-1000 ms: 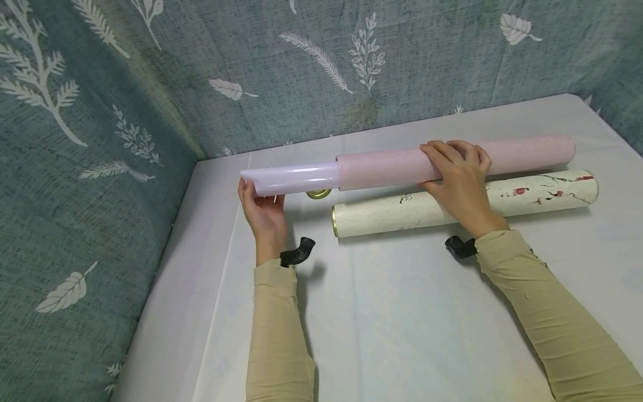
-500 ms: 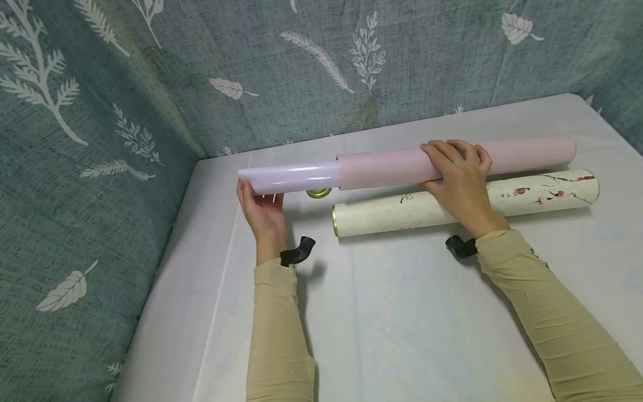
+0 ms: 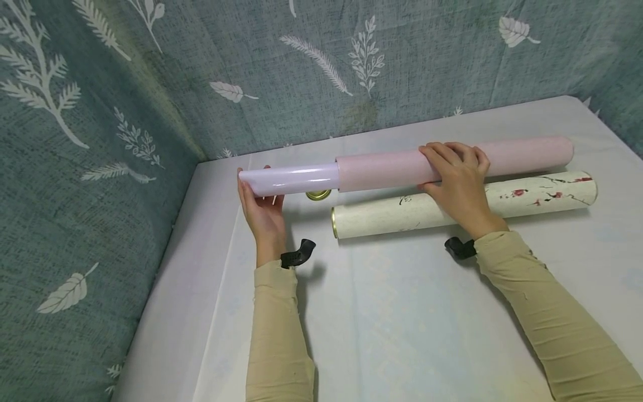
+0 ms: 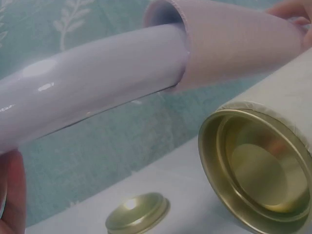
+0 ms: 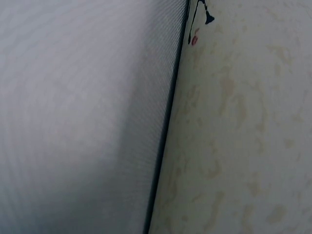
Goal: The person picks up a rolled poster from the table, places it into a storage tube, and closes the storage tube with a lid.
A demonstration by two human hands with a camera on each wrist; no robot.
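Two hands on the job here. The left hand (image 3: pixel 263 215) cups the free end of the glossy roll (image 3: pixel 293 178), palm flat against the tip with the fingers behind it, looks more like a push than a grab. The right hand (image 3: pixel 459 178) is wrapped over the top of the pink tube (image 3: pixel 522 155), fingers curled round it, holding it up off the desk (image 3: pixel 402 312).

Progress-wise I'd call it partway. The roll sits inside the mouth of the tube, but a good stretch of it sticks out on the left, maybe a quarter of the whole length you can see. The left wrist view shows the roll (image 4: pixel 92 85) going in with a bit of slack around it at the tube (image 4: pixel 229 44) opening, so it doesn't look jammed.

What's left, as far as I can judge: the sticking-out part isn't in yet, and nothing is capped.

Just in front lies a white tube (image 3: pixel 532 198) with blossom print, open at its gold-rimmed left end, touching the desk and just beside the pink one. A small gold lid (image 3: pixel 318 194) sits on the desk under the roll.
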